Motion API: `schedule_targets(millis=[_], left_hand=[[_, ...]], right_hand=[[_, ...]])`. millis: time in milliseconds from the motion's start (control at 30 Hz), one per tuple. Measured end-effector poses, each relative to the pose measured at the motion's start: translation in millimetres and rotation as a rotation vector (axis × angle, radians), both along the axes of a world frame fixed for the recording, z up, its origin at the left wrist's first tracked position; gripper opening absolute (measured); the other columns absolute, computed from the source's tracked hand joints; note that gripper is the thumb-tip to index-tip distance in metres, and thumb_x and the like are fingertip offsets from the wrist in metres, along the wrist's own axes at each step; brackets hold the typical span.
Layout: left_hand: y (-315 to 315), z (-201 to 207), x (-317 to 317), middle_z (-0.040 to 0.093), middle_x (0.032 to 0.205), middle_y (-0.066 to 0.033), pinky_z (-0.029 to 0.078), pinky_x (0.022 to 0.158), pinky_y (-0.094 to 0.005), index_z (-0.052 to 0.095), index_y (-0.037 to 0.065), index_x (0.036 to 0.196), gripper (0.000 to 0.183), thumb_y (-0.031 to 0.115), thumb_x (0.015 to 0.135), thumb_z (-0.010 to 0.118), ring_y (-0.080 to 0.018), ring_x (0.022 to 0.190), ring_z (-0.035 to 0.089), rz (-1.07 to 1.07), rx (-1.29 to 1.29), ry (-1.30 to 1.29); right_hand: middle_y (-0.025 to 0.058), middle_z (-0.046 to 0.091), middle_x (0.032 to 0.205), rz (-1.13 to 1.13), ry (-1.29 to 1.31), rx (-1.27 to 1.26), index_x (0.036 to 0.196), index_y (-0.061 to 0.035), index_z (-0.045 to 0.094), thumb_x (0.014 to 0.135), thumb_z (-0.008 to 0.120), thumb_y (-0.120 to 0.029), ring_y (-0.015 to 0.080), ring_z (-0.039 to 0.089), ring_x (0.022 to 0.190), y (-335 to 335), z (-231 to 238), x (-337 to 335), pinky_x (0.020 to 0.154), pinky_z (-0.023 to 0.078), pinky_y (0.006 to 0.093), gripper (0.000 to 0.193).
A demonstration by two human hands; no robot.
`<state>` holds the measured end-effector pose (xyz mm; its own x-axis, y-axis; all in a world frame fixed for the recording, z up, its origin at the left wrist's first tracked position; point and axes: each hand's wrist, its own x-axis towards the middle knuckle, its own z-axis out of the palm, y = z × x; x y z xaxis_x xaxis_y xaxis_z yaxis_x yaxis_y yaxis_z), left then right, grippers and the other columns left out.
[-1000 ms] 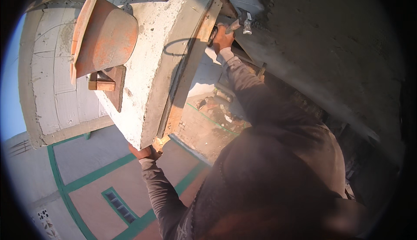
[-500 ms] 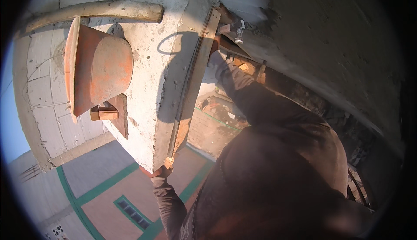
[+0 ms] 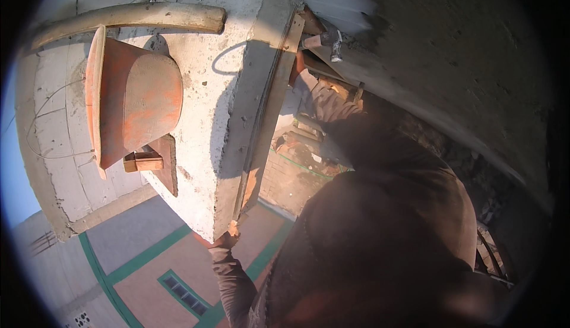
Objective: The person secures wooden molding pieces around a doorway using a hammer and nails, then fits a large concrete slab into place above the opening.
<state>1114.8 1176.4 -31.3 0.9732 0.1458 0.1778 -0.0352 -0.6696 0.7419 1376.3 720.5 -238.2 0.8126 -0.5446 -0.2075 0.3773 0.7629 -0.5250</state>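
A long wooden board [image 3: 270,111] lies along the edge face of a pale concrete slab [image 3: 199,108]. At the board's far end my right hand [image 3: 298,66] is closed round its inner side, fingers partly hidden behind it. My left hand [image 3: 219,240] grips the near end at the slab's lower corner, beside a splintered piece of wood [image 3: 233,229]. Part of that hand is hidden by the corner. Close to my right hand a hammer-like metal head [image 3: 336,50] sticks out from the wall gap.
On the slab stand a worn orange rubber basin [image 3: 142,102], a wooden-handled float [image 3: 145,160] and a thick round pole [image 3: 136,16]. A thin wire loops at the left. A rough wall [image 3: 451,60] rises at right. Far below are rubble-strewn ground and a green-striped wall [image 3: 154,251].
The view has shifted slightly. My right hand shows a little more beside the board's far end; my left hand stays at the near corner.
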Motion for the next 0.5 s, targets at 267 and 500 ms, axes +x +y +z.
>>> schedule_targets(millis=[267, 500], left_hand=[[49, -18, 0, 0.072, 0.125, -0.0142, 0.057, 0.090, -0.0430, 0.062, -0.001, 0.130, 0.053, 0.028, 0.089, 0.079, -0.0281, 0.108, 0.072, -0.124, 0.138, -0.106], [12, 3, -2, 0.072, 0.123, -0.0138, 0.057, 0.090, -0.0421, 0.064, -0.002, 0.128, 0.054, 0.029, 0.086, 0.081, -0.0262, 0.106, 0.071, -0.095, 0.142, -0.031]], right_hand=[[0.0094, 0.074, 0.096, 0.015, 0.006, -0.035, 0.106, -0.0013, 0.070, 0.106, 0.059, -0.028, 0.0183, 0.071, 0.084, 15, 3, -21, 0.072, 0.057, 0.0331, 0.029], [0.0076, 0.072, 0.092, -0.038, 0.096, -0.112, 0.105, -0.0008, 0.068, 0.106, 0.057, -0.018, 0.0156, 0.068, 0.078, 18, 11, -20, 0.067, 0.056, 0.0324, 0.020]])
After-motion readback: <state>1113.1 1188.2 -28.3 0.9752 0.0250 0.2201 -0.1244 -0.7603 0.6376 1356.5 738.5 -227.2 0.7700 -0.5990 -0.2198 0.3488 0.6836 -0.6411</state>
